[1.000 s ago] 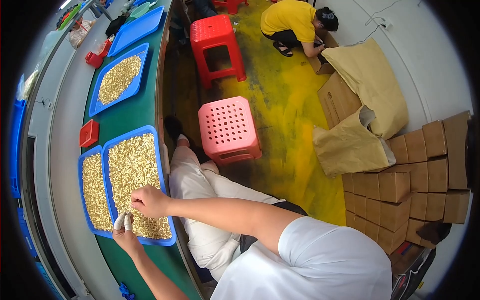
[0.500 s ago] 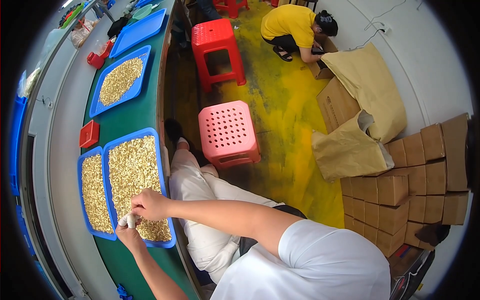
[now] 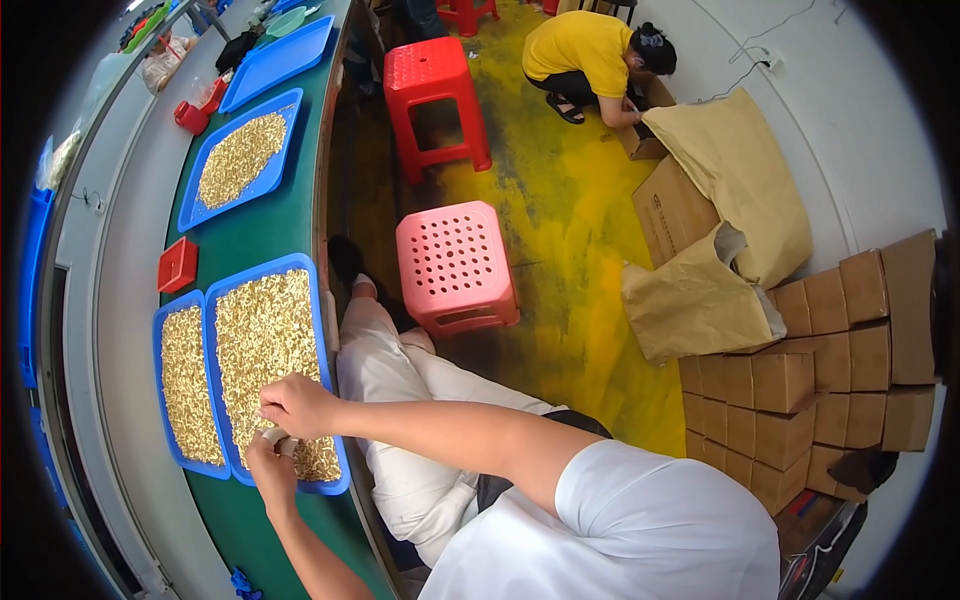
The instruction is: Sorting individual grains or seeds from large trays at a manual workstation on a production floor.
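Observation:
Over the near part of a large blue tray (image 3: 325, 345), both my hands are close together. The tray holds a layer of small gold-coloured metal pieces (image 3: 265, 320). My right hand (image 3: 300, 407) is closed, its fingertips pinched together above the pieces. Just below it, my left hand (image 3: 270, 468) is closed as well, with white coverings on its fingers. Whatever sits between the fingertips of either hand is too small or hidden to make out. A narrower blue tray (image 3: 160, 385) of the same gold pieces lies directly left of the large one.
On the green table (image 3: 262, 225) stand a small red box (image 3: 178, 266) and another blue tray (image 3: 285, 160) with gold pieces. A pink stool (image 3: 458, 258) and a red stool (image 3: 430, 75) stand right of it. Cardboard boxes (image 3: 785, 380) are stacked right; a person in yellow (image 3: 580, 50) crouches beyond.
My left hand has moved slightly right and turned, its covered fingers now tucked below my right hand. My right hand has shifted only slightly.

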A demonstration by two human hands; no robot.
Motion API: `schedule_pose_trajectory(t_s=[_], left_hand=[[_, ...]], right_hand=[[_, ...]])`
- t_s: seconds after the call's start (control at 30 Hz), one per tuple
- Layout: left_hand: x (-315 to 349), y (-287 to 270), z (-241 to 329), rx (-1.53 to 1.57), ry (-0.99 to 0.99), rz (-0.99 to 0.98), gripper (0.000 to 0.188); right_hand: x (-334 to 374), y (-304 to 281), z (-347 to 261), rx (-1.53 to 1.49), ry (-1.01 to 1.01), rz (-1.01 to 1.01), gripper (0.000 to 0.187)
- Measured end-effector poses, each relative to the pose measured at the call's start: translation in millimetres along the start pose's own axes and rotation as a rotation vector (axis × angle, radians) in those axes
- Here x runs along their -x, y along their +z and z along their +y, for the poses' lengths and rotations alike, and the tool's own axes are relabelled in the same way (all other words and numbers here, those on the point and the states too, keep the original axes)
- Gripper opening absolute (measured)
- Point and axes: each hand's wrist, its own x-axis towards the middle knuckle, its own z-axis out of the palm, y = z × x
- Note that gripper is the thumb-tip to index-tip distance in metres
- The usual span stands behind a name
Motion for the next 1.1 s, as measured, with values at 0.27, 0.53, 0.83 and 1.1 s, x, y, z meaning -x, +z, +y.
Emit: schedule_pose_trajectory(t_s=[0.27, 0.53, 0.83, 1.1], left_hand=[[2.4, 3.5, -49.5, 0.270, -0.171, 0.162, 0.015], [2.8, 6.1, -48.7, 0.407, -0.237, 0.241, 0.017], [5.6, 3.1, -58.6, 0.533, -0.297, 0.266, 0.018], [6.2, -3.9, -63.9, 1.132, -0.372, 0.249, 0.026]], right_hand=[[-1.2, 4.1, 3.9, 0.021, -0.047, -0.006, 0.018], [-1.0, 2.7, 3.7, 0.024, -0.013, -0.007, 0.023], [-0.5, 3.7, 2.2, 0.016, -0.042, 0.003, 0.021], [-0.3, 4.2, 5.0, 0.021, -0.014, 0.005, 0.022]])
